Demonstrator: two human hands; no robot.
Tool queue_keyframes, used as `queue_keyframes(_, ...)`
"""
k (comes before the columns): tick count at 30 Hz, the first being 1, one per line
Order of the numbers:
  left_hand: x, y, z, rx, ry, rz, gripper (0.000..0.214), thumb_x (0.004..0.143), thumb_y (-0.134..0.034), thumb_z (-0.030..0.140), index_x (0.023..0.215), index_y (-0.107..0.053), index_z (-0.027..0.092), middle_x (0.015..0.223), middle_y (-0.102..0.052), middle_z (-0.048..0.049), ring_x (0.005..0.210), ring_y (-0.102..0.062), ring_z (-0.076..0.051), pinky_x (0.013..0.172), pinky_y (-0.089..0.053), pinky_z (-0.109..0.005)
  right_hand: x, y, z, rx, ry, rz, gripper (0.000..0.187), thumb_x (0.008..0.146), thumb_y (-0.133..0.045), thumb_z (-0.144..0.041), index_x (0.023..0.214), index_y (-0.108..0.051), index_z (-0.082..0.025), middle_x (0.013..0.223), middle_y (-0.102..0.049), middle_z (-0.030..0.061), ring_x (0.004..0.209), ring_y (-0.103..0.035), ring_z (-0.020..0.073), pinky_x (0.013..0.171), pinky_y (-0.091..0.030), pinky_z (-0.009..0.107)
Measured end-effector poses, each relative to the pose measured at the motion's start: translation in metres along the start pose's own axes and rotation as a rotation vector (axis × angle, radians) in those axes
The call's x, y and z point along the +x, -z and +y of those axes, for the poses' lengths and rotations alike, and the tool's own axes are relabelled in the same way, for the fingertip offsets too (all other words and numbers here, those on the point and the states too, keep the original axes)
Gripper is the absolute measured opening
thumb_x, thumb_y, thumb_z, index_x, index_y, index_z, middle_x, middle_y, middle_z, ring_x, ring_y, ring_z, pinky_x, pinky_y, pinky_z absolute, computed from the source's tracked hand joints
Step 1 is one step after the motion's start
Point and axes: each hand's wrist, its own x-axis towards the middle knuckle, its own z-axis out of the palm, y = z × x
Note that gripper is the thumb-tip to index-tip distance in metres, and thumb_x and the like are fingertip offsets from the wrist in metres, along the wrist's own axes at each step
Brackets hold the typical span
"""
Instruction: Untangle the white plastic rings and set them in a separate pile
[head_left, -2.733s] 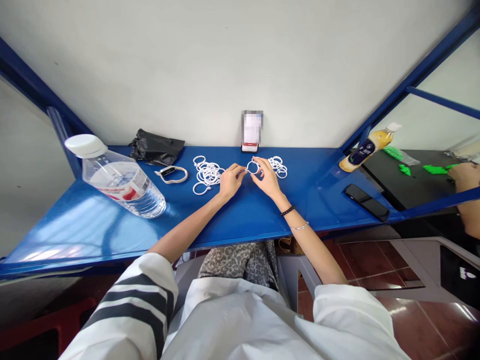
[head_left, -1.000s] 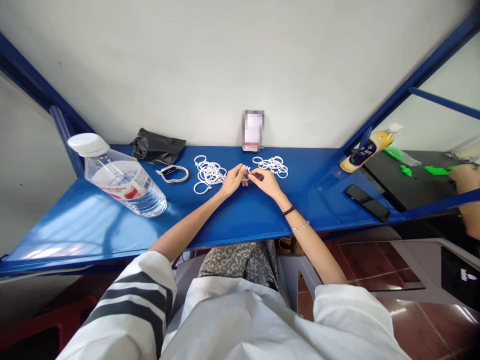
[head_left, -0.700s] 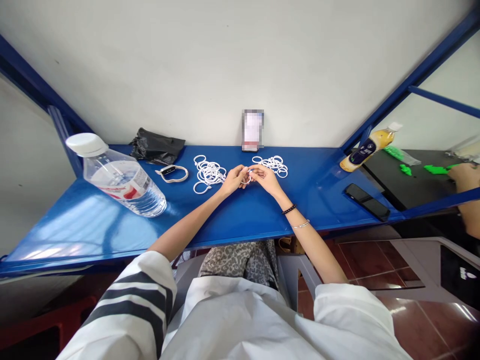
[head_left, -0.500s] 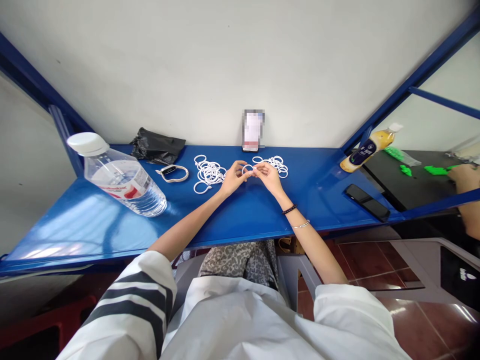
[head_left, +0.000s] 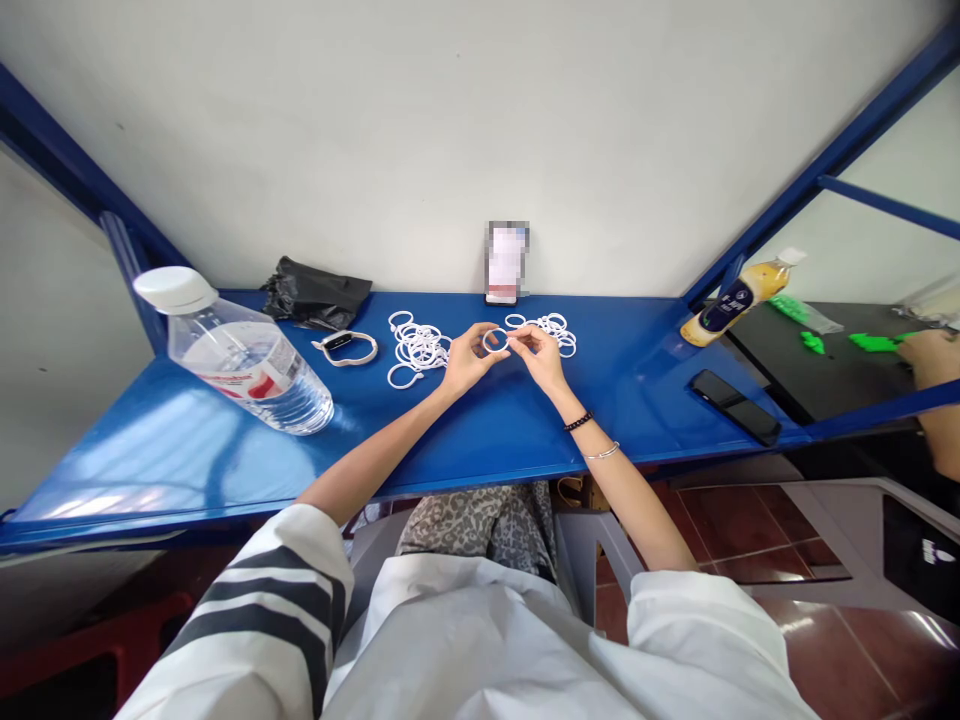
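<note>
Both my hands meet over the blue table [head_left: 480,430] and pinch one white plastic ring [head_left: 495,340] between them. My left hand [head_left: 463,360] grips the ring's left side with thumb and fingers. On the ring's right side my right hand [head_left: 537,355] holds it with its fingertips. A loose pile of white rings [head_left: 417,348] lies just left of my left hand. A second, smaller pile of white rings [head_left: 551,330] lies beyond my right hand, near the wall.
A big clear water bottle [head_left: 232,350] lies at the left, with a white wristwatch [head_left: 345,346] and a black bag [head_left: 315,293] behind. A phone [head_left: 506,262] leans on the wall. At the right are a yellow drink bottle [head_left: 731,295], a black phone [head_left: 735,405] and another person's hand [head_left: 930,355].
The hands pressed close together around the ring a second ago, then lifted slightly and drew apart, so the ring now shows as a full circle between the fingertips.
</note>
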Motion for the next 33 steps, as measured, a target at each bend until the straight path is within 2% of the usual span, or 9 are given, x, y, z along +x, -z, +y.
queue_keyframes(7,-0.003,-0.002,0.005,0.059,-0.036,0.032,0.046,0.072,-0.077,0.043,0.107,-0.062,0.017,0.088,-0.069,-0.0052,0.078,-0.066,-0.017,0.063,-0.05,-0.025,0.0,0.0,-0.002,-0.023,0.022,0.009,0.032,0.081,-0.066,-0.053,0.081,-0.069,-0.021,0.084,-0.069,0.0037,0.078,-0.063,0.0184,0.075,-0.05,0.034)
queue_keyframes(14,-0.002,-0.001,0.004,0.197,-0.127,0.046,0.045,0.081,-0.068,0.04,0.12,-0.056,0.019,0.104,-0.065,-0.0076,0.075,-0.061,-0.014,0.057,-0.049,-0.022,0.001,0.0,0.0,0.078,-0.083,-0.04,0.043,0.076,-0.07,-0.056,0.104,-0.068,-0.024,0.103,-0.071,0.0064,0.096,-0.066,0.021,0.088,-0.053,0.036)
queue_keyframes(22,-0.003,0.0,0.002,0.286,-0.161,0.026,0.041,0.086,-0.063,0.035,0.124,-0.054,0.021,0.108,-0.061,-0.0071,0.077,-0.058,-0.013,0.058,-0.048,-0.021,0.002,-0.002,0.008,0.123,-0.112,-0.031,0.038,0.073,-0.072,-0.056,0.092,-0.071,-0.023,0.1,-0.072,0.006,0.096,-0.066,0.022,0.091,-0.053,0.038)
queue_keyframes(33,-0.003,0.002,0.001,0.345,-0.184,0.028,0.041,0.085,-0.065,0.031,0.123,-0.053,0.021,0.11,-0.058,-0.0075,0.08,-0.058,-0.014,0.061,-0.048,-0.023,0.001,-0.002,0.006,0.131,-0.095,-0.007,0.034,0.073,-0.073,-0.053,0.09,-0.072,-0.023,0.096,-0.072,0.0055,0.092,-0.066,0.0214,0.091,-0.052,0.039)
